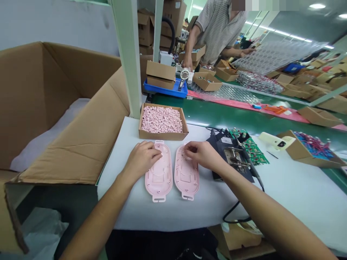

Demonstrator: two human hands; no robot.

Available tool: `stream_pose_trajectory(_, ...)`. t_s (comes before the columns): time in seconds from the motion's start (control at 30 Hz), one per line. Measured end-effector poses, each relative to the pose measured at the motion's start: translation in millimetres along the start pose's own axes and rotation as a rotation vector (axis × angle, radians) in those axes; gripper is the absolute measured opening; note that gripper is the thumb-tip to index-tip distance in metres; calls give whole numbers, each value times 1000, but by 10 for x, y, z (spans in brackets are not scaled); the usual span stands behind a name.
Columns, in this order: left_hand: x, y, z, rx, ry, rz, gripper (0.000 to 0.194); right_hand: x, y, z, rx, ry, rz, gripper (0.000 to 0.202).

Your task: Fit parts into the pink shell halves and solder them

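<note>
Two pink plastic casing halves (158,177) lie side by side on the white work surface, inner sides up, each with a slotted tab at its end. My left hand (142,157) is over the upper part of the left one, fingers curled together; whatever they hold is hidden. My right hand (202,153) pinches at the upper part of the right casing half (187,177), its fingertips over the inside. Anything in that pinch is too small to make out. Just beyond both hands stands a cardboard box (164,135) of many small pink pieces (162,119).
Right of my hands lie a black soldering stand (221,153) with a cable and green circuit boards (253,150). A box of coloured wires (311,144) stands farther right. A large carton (81,144) borders the left side. A co-worker (217,32) stands across the green belt.
</note>
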State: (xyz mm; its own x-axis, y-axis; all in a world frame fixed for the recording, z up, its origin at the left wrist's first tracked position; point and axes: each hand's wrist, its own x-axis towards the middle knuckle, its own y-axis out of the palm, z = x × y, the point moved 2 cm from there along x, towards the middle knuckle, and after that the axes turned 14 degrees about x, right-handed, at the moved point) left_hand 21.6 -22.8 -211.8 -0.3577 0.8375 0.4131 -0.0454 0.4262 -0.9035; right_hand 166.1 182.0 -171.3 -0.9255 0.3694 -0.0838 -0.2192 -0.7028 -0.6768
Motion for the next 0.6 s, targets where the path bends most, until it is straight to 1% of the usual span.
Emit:
stream_pose_trajectory(0.17, -14, -12, -2, 11, -71, -7, 6, -9, 4, 22, -3, -30, 22, 14)
stream_pose_trajectory(0.33, -35, -48, 34, 17, -143, -29, 14, -87, -36, 62, 83, -106, -19, 14)
stream_pose_trajectory(0.47, -61, -54, 64, 14, -171, 26, 14, -256, -52, 71, 154, -161, -13, 14)
stream_pose_trajectory(0.53, -71, -69, 64, 13, -171, 57, 13, -391, -75, 97, 184, -182, 0, 13)
stream_pose_trajectory(0.6, -85, -96, 59, 20, -159, 69, 16, -566, -98, 142, 222, -198, 28, 13)
